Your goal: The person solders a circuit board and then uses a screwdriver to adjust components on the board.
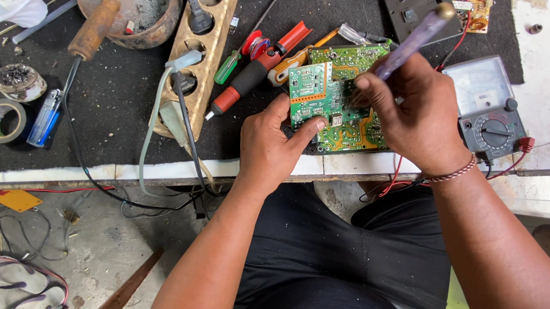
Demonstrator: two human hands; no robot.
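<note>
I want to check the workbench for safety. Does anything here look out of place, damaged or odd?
The green circuit board under both hands lies at the bench edge, tilted, not flat. The white bench edge is chipped and stained. Thin grey and black cables hang over it toward the floor. The left hand steadies the board; the right hand holds a translucent purple-handled tool.

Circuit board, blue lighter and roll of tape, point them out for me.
circuit board [322, 100], head view, on its green face left of centre.
blue lighter [45, 117], head view, on the middle of its body.
roll of tape [2, 120], head view, on its outer ring.
</note>
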